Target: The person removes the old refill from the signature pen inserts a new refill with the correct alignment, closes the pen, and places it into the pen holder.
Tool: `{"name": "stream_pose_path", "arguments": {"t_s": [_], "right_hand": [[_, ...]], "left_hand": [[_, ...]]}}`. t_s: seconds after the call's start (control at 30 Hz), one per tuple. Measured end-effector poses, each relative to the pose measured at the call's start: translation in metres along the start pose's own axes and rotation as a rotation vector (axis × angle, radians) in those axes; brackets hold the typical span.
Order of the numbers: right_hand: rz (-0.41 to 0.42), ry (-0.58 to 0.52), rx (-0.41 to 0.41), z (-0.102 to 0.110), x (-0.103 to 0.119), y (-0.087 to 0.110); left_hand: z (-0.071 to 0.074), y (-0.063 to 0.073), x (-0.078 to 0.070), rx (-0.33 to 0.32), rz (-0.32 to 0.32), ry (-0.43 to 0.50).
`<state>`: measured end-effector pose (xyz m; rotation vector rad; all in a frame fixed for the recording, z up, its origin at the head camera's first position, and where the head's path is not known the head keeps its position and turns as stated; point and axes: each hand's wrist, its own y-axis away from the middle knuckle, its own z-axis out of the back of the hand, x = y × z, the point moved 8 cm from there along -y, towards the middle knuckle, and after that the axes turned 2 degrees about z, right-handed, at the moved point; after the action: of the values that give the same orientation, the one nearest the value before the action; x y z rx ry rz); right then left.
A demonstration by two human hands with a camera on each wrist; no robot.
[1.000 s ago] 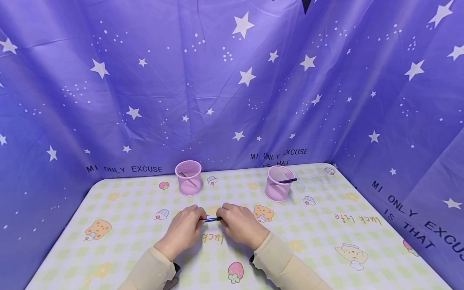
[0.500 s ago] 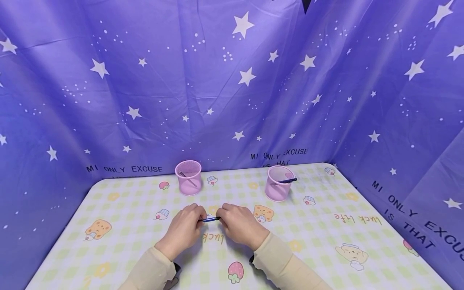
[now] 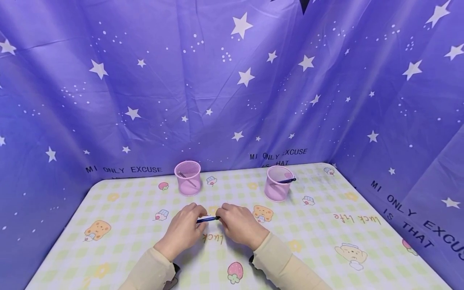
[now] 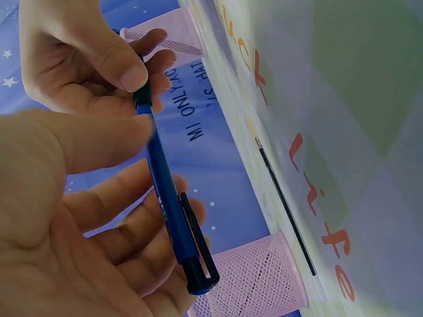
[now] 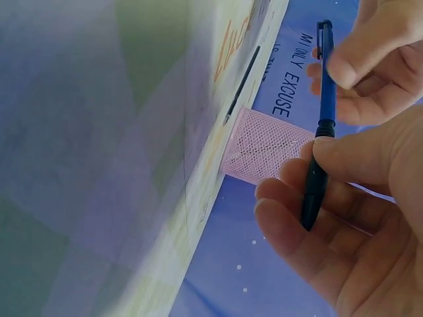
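Note:
Between both hands is a blue pen (image 3: 208, 219) with a black grip section and a black clip, lying roughly crosswise in the head view. My left hand (image 3: 185, 226) holds the blue barrel (image 4: 165, 191), thumb on one side and fingers behind it, with the clip end sticking out past the thumb. The black tip section (image 5: 315, 191) is pinched by my right hand (image 3: 239, 223) between thumb and fingers. Barrel and grip section are joined in both wrist views. A thin dark pen refill (image 4: 289, 208) lies on the tablecloth close by.
Two pink mesh pen cups stand toward the back. The left cup (image 3: 187, 189) contains a thin dark stick. In the right cup (image 3: 276, 193), a dark pen (image 3: 288, 181) leans out over the rim. A purple star-printed curtain (image 3: 217, 80) surrounds the checked tablecloth (image 3: 308, 233).
More of the pen's left end shows in the head view now, as my left fingers have shifted on the barrel. My right hand has stayed in place, and the cups have not moved.

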<state>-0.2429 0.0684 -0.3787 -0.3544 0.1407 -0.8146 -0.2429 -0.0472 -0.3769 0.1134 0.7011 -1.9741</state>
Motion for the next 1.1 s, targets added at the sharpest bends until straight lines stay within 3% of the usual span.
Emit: {"name": "stream_pose_path", "arguments": {"t_s": [0.83, 1.1], "right_hand": [[0.001, 0.007, 0.006, 0.0001, 0.0004, -0.0004], [0.007, 0.011, -0.010, 0.0001, 0.0002, -0.0006]], "left_hand": [[-0.0033, 0.0006, -0.0023, 0.069, -0.023, -0.034], [-0.0016, 0.0004, -0.0030, 0.041, -0.030, -0.023]]}}
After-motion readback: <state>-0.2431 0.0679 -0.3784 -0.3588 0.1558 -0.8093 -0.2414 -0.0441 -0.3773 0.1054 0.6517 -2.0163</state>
